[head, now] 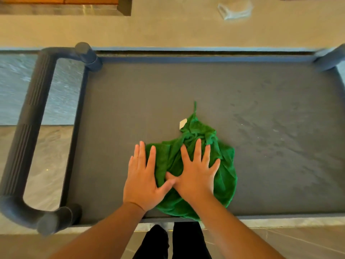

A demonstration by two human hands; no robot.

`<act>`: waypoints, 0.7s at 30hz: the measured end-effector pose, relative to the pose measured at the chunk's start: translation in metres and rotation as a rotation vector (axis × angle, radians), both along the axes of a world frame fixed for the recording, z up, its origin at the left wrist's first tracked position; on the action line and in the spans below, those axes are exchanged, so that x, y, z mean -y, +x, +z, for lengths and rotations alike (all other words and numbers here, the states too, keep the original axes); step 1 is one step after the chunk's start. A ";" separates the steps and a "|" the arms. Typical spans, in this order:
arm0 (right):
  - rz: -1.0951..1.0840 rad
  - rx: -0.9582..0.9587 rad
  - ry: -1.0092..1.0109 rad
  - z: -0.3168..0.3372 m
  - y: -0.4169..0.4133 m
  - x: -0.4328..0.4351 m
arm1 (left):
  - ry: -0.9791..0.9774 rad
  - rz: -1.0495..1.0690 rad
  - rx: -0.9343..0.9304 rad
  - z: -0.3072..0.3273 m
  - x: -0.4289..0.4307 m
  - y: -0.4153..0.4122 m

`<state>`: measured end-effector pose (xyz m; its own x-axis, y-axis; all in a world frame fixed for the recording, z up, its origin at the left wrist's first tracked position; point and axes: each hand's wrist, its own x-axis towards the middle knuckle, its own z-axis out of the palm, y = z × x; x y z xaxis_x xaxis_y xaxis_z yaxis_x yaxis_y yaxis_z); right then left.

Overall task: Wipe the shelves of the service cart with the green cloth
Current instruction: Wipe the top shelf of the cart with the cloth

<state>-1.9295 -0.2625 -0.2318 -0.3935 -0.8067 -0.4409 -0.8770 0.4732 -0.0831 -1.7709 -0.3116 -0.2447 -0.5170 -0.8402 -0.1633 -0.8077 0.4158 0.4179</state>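
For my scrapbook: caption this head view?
Left hand and right hand press the green cloth onto the cart's grey shelf.

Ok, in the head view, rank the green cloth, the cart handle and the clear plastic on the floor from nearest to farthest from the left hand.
1. green cloth: touched by the left hand, just to its right.
2. cart handle: at the cart's left end.
3. clear plastic: on the floor beyond the cart, to the right.

My right hand (pixel 196 176) covers the middle of the green cloth (pixel 225 176). The top shelf (pixel 168 101) runs off the right edge, and its handle (pixel 28 128) blurs near me. The white tag (pixel 183 123) is too small to read.
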 end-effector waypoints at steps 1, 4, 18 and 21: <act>-0.008 0.003 -0.003 0.000 -0.004 0.011 | -0.004 0.001 -0.004 0.000 0.001 0.000; -0.011 -0.010 -0.037 -0.002 -0.014 0.042 | -0.012 0.008 -0.011 -0.001 0.007 -0.001; -0.051 -0.083 -0.114 -0.010 -0.041 0.120 | -0.001 0.001 -0.011 0.000 0.021 -0.002; -0.060 -0.090 -0.131 -0.011 -0.048 0.142 | -0.002 -0.005 0.026 -0.001 0.022 -0.001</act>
